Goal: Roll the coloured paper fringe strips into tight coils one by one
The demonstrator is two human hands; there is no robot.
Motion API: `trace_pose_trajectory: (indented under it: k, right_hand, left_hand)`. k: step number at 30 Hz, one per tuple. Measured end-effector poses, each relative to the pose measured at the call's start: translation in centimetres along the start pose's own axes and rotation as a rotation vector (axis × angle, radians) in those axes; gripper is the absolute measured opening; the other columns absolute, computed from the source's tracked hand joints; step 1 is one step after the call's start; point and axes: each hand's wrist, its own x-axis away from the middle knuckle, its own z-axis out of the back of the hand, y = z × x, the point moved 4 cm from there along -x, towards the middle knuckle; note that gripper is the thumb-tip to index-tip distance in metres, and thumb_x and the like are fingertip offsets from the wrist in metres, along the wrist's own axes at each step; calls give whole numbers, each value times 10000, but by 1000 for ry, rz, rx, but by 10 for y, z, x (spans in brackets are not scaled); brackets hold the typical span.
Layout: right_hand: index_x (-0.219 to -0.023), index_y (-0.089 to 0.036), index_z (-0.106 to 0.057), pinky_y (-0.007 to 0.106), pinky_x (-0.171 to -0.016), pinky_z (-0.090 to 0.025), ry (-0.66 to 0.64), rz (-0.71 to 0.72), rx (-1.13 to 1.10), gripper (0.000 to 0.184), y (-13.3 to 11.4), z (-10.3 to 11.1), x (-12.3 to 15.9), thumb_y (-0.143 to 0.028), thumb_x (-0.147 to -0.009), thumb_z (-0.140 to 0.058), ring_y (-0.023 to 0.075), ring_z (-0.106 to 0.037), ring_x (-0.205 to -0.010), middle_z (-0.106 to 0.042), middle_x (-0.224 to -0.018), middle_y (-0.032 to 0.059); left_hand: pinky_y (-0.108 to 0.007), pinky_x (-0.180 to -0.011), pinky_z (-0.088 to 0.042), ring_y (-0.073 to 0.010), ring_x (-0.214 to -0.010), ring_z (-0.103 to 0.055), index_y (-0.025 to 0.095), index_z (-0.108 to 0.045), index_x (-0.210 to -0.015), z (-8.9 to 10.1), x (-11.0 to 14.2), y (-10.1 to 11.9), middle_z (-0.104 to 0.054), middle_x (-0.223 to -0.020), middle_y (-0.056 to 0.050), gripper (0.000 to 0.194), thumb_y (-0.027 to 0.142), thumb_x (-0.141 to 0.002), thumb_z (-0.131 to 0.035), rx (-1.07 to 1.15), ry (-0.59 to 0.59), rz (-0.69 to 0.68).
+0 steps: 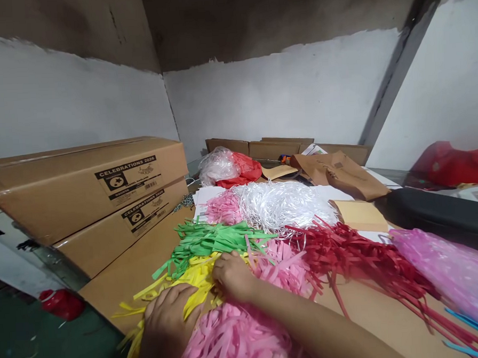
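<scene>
**Shredded colors, mid-pile**

Flat cardboard sheet (395, 328) beside stacked "CELEBRATIONS 2026" cartons (83, 192) holds red paper strips (347, 259), green paper strips (210, 242), pink paper strips (231, 337). Left hand (166, 324) lies open on yellow paper strips (196, 277); right hand (232, 275) curls over their edge (grip unclear).

Flat cardboard sheet (391, 326) — w/ red paper strips (347, 253), pink strips (284, 273), yellow strips (192, 277), pink plastic film (448, 275)

Head-worn view, facing forward, tilted down
</scene>
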Motion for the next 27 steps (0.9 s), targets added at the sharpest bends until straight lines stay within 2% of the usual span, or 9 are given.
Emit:
trace_pose_trajectory:
  k: [2,5,9,13,17,22,27]
  right_hand:
    - [-838,-174,-694,356,-737,-305,8,-13,-18,137,0,1,-1,-247,-947,-656,217,-599,-910,-752,-927,53]
    - [-838,-175,-693,347,-735,-297,13,-26,-45,86,0,-1,-1,-232,-902,-683,209,-607,-885,-752,-920,52]
    - [-810,-197,-686,331,-735,-300,4,-43,-79,107,0,-4,1,-278,-825,-754,200,-605,-814,-735,-806,23]
    - [-871,-184,-685,323,-729,-303,48,-199,-83,57,8,3,10,-232,-860,-713,200,-611,-779,-738,-832,47]
    - [-870,-175,-665,324,-737,-309,113,-333,-93,92,21,18,29,-235,-930,-628,204,-607,-777,-729,-851,64]
    - [-832,-190,-644,335,-810,-317,157,-330,-129,97,22,29,52,-218,-919,-610,204,-610,-841,-724,-865,39]
    - [-846,-183,-631,341,-832,-315,217,-333,-162,62,19,32,69,-180,-900,-600,209,-618,-859,-720,-872,43]
  left_hand:
    - [-447,-973,-404,-317,-1129,-674,246,-753,-1085,-1,-5,8,-775,-1137,-75,264,388,-891,-645,-30,-18,12]
    - [-437,-878,-413,-319,-1039,-695,257,-774,-1056,-6,-17,17,-788,-1067,-75,254,383,-906,-612,-62,-94,25]
    - [-443,-829,-380,-306,-970,-683,242,-773,-999,-5,-29,30,-773,-978,-68,311,245,-961,-464,-101,-205,0]
    - [-458,-844,-363,-320,-976,-672,199,-769,-939,-3,-34,39,-758,-942,-98,397,140,-961,-377,-124,-305,-17]
    - [-407,-815,-393,-293,-942,-682,199,-764,-817,-9,-37,32,-757,-893,-95,373,153,-946,-417,-75,-400,-8]
    - [-316,-816,-442,-219,-895,-679,189,-694,-731,-14,-46,18,-747,-854,-63,247,130,-866,-495,77,-424,23]
    - [-271,-763,-444,-188,-834,-665,215,-576,-701,-23,-51,16,-701,-804,-26,193,87,-812,-482,172,-415,38]
